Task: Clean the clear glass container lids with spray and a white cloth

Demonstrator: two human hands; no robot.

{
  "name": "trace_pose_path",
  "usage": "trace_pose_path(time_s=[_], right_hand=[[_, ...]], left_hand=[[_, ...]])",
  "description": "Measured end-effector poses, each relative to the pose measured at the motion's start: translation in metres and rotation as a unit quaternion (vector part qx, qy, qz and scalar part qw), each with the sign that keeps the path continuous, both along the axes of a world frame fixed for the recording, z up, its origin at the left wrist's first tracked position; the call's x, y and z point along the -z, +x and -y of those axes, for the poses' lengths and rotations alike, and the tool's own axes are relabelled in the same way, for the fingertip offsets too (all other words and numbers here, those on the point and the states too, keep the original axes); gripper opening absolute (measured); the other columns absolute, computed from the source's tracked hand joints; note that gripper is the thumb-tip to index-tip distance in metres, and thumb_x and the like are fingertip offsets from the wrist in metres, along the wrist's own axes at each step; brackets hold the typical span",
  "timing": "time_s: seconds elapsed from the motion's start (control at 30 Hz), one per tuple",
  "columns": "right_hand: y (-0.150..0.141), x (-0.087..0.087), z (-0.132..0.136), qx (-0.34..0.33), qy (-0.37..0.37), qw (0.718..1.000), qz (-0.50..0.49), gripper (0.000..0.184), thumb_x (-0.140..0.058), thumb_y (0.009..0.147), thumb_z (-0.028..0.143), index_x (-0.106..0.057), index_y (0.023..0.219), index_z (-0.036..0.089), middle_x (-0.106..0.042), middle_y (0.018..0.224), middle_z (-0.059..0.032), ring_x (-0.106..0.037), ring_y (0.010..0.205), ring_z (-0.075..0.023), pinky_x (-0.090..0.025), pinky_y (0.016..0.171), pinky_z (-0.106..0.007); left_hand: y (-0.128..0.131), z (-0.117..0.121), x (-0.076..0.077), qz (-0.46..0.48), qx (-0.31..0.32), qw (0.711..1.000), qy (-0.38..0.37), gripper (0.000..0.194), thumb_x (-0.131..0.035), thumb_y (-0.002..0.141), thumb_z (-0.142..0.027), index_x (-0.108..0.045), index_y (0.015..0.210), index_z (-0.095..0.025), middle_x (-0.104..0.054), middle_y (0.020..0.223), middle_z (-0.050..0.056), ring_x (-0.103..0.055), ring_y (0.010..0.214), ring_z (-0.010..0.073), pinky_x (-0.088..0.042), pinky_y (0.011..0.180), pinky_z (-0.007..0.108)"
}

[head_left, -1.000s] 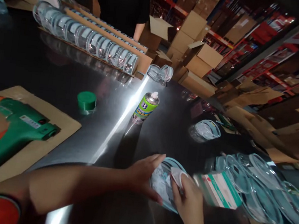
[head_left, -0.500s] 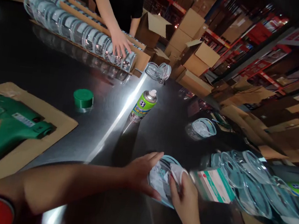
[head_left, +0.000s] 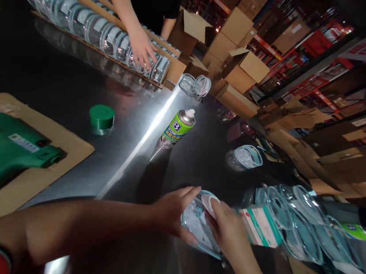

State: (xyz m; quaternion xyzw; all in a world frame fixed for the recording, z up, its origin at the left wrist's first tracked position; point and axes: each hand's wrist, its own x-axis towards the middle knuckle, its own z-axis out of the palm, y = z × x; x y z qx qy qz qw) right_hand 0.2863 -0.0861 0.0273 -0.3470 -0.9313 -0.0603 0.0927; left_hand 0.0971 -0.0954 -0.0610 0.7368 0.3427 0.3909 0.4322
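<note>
A clear plastic lid (head_left: 197, 223) lies flat on the dark metal table (head_left: 59, 86) near its front edge. My left hand (head_left: 172, 211) rests on the lid's left rim with its fingers curled around the edge. My right hand (head_left: 228, 229) lies over the lid's right side and pinches a small white round piece (head_left: 209, 201) against it. A row of several more clear lids (head_left: 295, 222) and a white-and-teal card (head_left: 260, 226) lie just to the right.
A green spray can (head_left: 177, 128) stands mid-table, its green cap (head_left: 101, 117) to the left. A green glue gun (head_left: 4, 150) lies on cardboard at the left. A person in black touches a rack of clear containers (head_left: 92, 30) at the back. Cardboard boxes (head_left: 241, 68) stand behind.
My right hand has slid forward over the lid with the white piece. The other person's arm has come down from the far left onto the rack of containers.
</note>
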Motion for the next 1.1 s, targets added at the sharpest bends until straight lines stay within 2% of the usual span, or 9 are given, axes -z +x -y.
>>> trace_pose_path(time_s=[0.13,0.27,0.43,0.53,0.67,0.77,0.83,0.97,1.1], right_hand=[[-0.004,-0.001,-0.003,0.019,-0.061,0.998,-0.015,0.022,-0.042,0.085,0.014,-0.055,0.102,0.016,-0.067,0.085,-0.0087,-0.064,0.074,-0.0218,-0.048,0.063,-0.03],[-0.003,0.003,-0.003,0.037,-0.079,0.996,-0.028,0.019,-0.043,0.085,0.019,-0.052,0.101,0.016,-0.066,0.085,-0.0076,-0.064,0.075,-0.0214,-0.049,0.064,-0.03],[0.003,0.006,0.001,0.069,-0.103,0.991,-0.055,0.007,-0.043,0.088,0.021,-0.046,0.094,0.02,-0.061,0.076,-0.0035,-0.061,0.068,-0.019,-0.047,0.059,-0.028],[0.008,0.008,0.004,0.085,-0.121,0.985,-0.088,0.006,-0.044,0.089,0.024,-0.045,0.094,0.021,-0.061,0.076,-0.0025,-0.06,0.067,-0.0181,-0.047,0.059,-0.028],[0.019,0.015,0.007,0.123,-0.171,0.962,-0.171,0.015,-0.048,0.09,0.03,-0.048,0.102,0.021,-0.062,0.077,-0.0014,-0.062,0.066,-0.0172,-0.05,0.059,-0.027],[0.03,0.023,0.009,0.166,-0.195,0.933,-0.254,0.024,-0.057,0.087,0.034,-0.05,0.107,0.021,-0.067,0.086,-0.0041,-0.066,0.076,-0.0185,-0.053,0.064,-0.026],[0.036,0.027,0.009,0.176,-0.207,0.922,-0.275,0.027,-0.061,0.086,0.034,-0.052,0.108,0.022,-0.068,0.091,-0.0051,-0.067,0.081,-0.0191,-0.053,0.067,-0.026],[0.036,0.031,0.009,0.151,-0.205,0.932,-0.257,0.024,-0.059,0.088,0.032,-0.054,0.11,0.023,-0.067,0.092,-0.0038,-0.066,0.081,-0.0189,-0.054,0.07,-0.027],[0.027,0.026,0.008,0.117,-0.141,0.964,-0.194,0.016,-0.053,0.091,0.028,-0.055,0.106,0.023,-0.064,0.087,-0.0028,-0.064,0.076,-0.0196,-0.053,0.067,-0.028]], left_hand=[[0.001,0.001,0.0,-0.008,-0.005,1.0,0.005,0.124,-0.081,0.051,-0.058,-0.024,0.148,-0.006,-0.031,0.151,0.025,-0.033,0.139,0.0353,-0.032,0.114,0.048],[0.001,0.003,-0.001,-0.019,-0.014,1.0,0.002,0.122,-0.081,0.051,-0.058,-0.023,0.149,-0.012,-0.033,0.151,0.02,-0.034,0.138,0.0345,-0.032,0.113,0.047],[0.002,0.004,-0.001,-0.018,-0.021,0.999,0.016,0.12,-0.081,0.053,-0.056,-0.026,0.147,-0.003,-0.036,0.149,0.023,-0.037,0.136,0.0353,-0.034,0.113,0.043],[0.002,0.004,-0.001,-0.02,-0.022,0.999,0.021,0.123,-0.082,0.051,-0.057,-0.028,0.145,-0.001,-0.038,0.148,0.024,-0.039,0.135,0.0358,-0.035,0.112,0.043],[0.0,0.003,-0.003,-0.03,-0.013,0.999,0.01,0.123,-0.081,0.052,-0.06,-0.026,0.146,-0.003,-0.036,0.149,0.023,-0.036,0.137,0.0356,-0.034,0.113,0.044],[-0.001,0.003,-0.005,-0.041,-0.002,0.999,-0.002,0.123,-0.08,0.053,-0.059,-0.024,0.147,-0.002,-0.033,0.15,0.024,-0.033,0.138,0.0356,-0.032,0.113,0.046],[-0.001,0.003,-0.006,-0.045,0.001,0.999,-0.006,0.123,-0.08,0.053,-0.058,-0.023,0.147,-0.004,-0.031,0.151,0.023,-0.032,0.139,0.0356,-0.031,0.114,0.047],[-0.001,0.002,-0.005,-0.042,0.011,0.999,-0.011,0.123,-0.08,0.052,-0.059,-0.021,0.149,-0.008,-0.031,0.152,0.022,-0.03,0.14,0.0362,-0.03,0.114,0.049],[-0.001,0.0,-0.003,-0.034,0.02,0.999,-0.011,0.125,-0.077,0.052,-0.064,-0.022,0.147,-0.004,-0.03,0.151,0.027,-0.03,0.139,0.0372,-0.03,0.113,0.05]])
